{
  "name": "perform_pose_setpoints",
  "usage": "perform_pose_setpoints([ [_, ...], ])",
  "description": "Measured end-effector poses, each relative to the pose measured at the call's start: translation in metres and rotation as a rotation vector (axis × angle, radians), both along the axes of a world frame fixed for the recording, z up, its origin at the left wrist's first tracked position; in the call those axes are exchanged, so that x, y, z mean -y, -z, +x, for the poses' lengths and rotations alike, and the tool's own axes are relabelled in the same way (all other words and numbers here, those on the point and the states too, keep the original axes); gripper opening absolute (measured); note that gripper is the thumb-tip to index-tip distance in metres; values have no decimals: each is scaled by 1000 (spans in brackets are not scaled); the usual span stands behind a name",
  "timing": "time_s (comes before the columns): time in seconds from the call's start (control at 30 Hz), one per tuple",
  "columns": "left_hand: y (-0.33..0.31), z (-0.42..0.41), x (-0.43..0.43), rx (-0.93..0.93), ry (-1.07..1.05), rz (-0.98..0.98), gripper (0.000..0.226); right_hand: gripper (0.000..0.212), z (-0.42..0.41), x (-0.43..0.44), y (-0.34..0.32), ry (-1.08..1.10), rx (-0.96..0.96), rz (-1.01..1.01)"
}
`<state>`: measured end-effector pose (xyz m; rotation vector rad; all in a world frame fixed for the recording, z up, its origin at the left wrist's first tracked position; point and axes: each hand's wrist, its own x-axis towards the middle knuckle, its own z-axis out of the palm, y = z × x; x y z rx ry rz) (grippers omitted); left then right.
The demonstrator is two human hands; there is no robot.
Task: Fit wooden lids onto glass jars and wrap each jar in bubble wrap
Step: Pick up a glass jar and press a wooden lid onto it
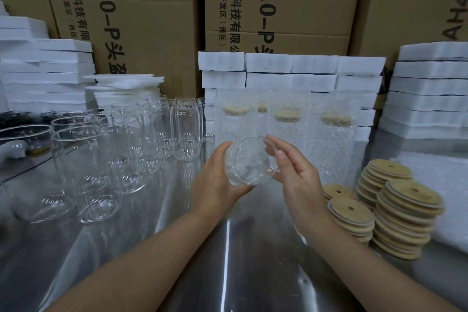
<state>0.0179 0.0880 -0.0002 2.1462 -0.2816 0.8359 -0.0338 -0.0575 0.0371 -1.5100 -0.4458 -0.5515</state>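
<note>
The left hand (215, 182) grips a glass jar (249, 162) from below and from the left, holding it in the air over the table, tilted so the base faces the person. That probably turns the mouth away toward the right hand (298, 180), whose forefinger and thumb lie against a thin pale edge at the jar's upper right. Whether they pinch a lid there cannot be told.

The stacks of wooden lids (405, 205) stand close by the right forearm and the bubble wrap sheets (450, 185) just beyond them, seemingly for a short reach. Bare jars (186, 129) crowd the left side. At least 3 wrapped jars (286, 119) stand upright behind the hands, apparently as finished stock.

The stainless steel table (228, 261) is glossy and reflective. White foam blocks (291, 63) are piled along its back, against tall printed cardboard cartons (152, 7).
</note>
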Motion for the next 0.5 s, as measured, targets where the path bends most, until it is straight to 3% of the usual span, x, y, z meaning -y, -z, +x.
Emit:
perform_pose_setpoints([
  [0.27,-2,0,-2,-16,7,-53,84,52,-5,2,2,-109,60,-174],
  [0.37,-3,-1,-2,-25,24,-35,84,58,-5,-1,4,-21,90,-272],
  [0.5,1,5,-4,-26,12,10,88,68,-4,-4,6,29,63,-228],
])
